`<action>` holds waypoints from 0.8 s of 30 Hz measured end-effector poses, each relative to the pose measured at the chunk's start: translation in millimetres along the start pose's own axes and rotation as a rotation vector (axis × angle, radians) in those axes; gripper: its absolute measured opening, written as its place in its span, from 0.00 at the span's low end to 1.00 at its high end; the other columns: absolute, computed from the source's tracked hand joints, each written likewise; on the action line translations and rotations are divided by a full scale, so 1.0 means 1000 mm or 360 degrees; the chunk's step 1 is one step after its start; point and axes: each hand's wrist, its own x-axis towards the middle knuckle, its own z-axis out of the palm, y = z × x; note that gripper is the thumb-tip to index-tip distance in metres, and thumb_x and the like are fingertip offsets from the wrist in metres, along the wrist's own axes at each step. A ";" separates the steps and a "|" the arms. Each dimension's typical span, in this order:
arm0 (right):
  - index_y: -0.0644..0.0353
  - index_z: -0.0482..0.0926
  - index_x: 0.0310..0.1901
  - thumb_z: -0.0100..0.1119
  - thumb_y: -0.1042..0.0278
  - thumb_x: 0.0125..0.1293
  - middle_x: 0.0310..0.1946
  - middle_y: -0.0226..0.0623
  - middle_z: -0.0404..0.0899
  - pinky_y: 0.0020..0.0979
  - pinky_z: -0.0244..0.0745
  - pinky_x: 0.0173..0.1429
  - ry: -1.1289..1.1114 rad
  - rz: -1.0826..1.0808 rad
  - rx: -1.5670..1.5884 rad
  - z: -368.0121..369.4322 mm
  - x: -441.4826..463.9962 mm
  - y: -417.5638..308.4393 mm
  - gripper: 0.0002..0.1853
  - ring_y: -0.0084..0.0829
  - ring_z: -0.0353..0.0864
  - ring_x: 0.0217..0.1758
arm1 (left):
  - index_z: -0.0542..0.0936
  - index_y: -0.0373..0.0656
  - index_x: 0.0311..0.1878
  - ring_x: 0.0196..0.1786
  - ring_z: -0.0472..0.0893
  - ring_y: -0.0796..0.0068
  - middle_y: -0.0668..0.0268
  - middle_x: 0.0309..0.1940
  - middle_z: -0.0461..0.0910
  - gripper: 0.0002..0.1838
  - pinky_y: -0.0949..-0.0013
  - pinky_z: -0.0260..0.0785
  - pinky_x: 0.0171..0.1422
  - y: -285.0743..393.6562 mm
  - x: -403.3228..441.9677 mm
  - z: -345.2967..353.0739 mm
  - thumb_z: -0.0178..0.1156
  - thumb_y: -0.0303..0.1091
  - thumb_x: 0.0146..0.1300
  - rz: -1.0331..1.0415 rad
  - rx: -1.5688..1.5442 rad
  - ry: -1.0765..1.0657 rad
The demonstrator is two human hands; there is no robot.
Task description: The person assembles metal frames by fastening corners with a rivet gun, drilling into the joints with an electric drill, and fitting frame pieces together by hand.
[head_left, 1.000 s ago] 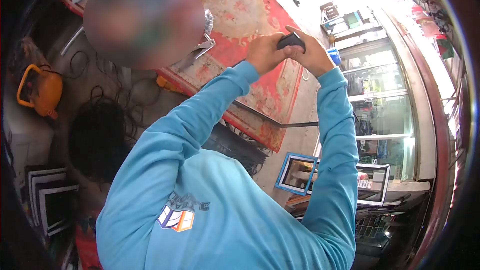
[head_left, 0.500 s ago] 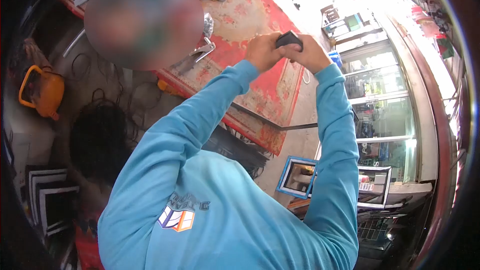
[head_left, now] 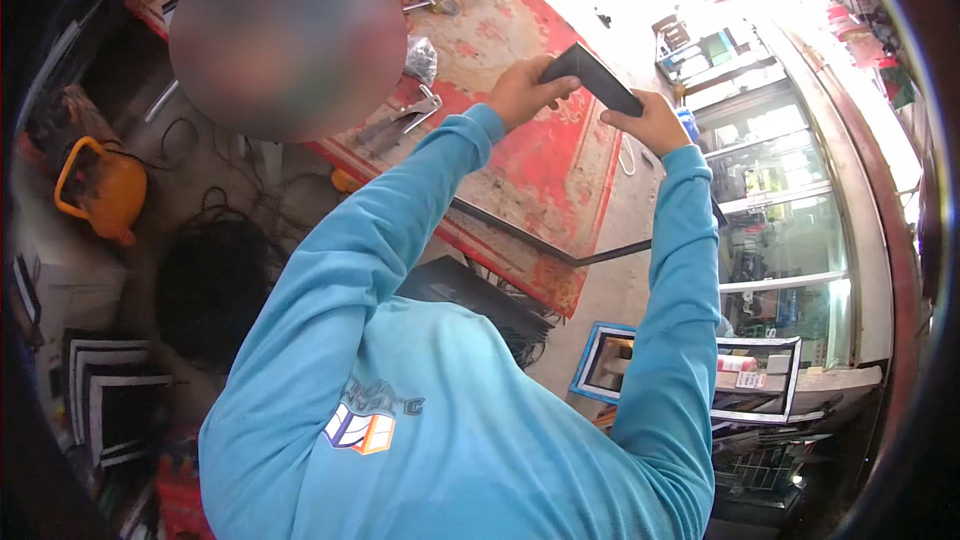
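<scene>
Both hands hold a black, flat, rectangular piece [head_left: 592,78] above the red table [head_left: 520,155]; its exact kind is unclear. My left hand [head_left: 528,93] grips its left end, thumb along the near side and the other fingers mostly hidden behind. At the lower right end, my right hand [head_left: 648,123] has its thumb in front and fingers partly out of sight. Below them, a thin black bar [head_left: 515,233] with a bend lies along the table's near side and runs past its edge. A metal plier-like hand tool [head_left: 420,112] rests left of my left hand.
A clear plastic bag [head_left: 421,60] lies on the table. To the right stands a glass-fronted cabinet [head_left: 785,240]. A blue-edged frame [head_left: 598,360] leans below, and an orange object with a handle [head_left: 103,190] is at left. A blurred oval covers the upper left.
My hands have moved apart along the black piece, the right one rightward and down. The piece now shows its longer side and slants down to the right. The view has shifted slightly.
</scene>
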 end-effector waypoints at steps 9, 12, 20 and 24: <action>0.65 0.84 0.36 0.72 0.53 0.58 0.19 0.28 0.76 0.25 0.69 0.24 0.0057 0.0318 -0.0011 -0.038 -0.033 -0.010 0.20 0.19 0.74 0.19 | 0.77 0.35 0.52 0.37 0.81 0.76 0.64 0.39 0.82 0.20 0.71 0.75 0.42 0.049 0.010 0.035 0.69 0.34 0.60 0.0165 0.0447 -0.0204; 0.66 0.84 0.40 0.72 0.55 0.59 0.23 0.29 0.78 0.26 0.71 0.30 0.0097 0.0274 0.0028 -0.057 -0.066 -0.031 0.20 0.19 0.74 0.24 | 0.76 0.35 0.54 0.39 0.80 0.79 0.67 0.39 0.81 0.21 0.71 0.75 0.44 0.079 0.003 0.054 0.70 0.31 0.60 0.0168 0.0293 -0.0321; 0.61 0.82 0.50 0.68 0.68 0.59 0.31 0.43 0.82 0.33 0.75 0.42 0.0156 -0.0234 -0.0081 -0.082 -0.142 -0.049 0.18 0.31 0.80 0.32 | 0.79 0.39 0.50 0.48 0.83 0.74 0.65 0.46 0.84 0.16 0.69 0.74 0.51 0.114 -0.025 0.092 0.69 0.22 0.58 0.0550 0.0096 -0.0528; 0.64 0.78 0.41 0.64 0.72 0.57 0.28 0.44 0.80 0.40 0.73 0.38 -0.0055 -0.0248 -0.0219 -0.024 -0.133 -0.006 0.11 0.44 0.80 0.31 | 0.83 0.47 0.45 0.52 0.82 0.60 0.64 0.43 0.85 0.16 0.59 0.72 0.57 0.053 -0.035 0.080 0.68 0.23 0.51 0.0978 0.0933 -0.0523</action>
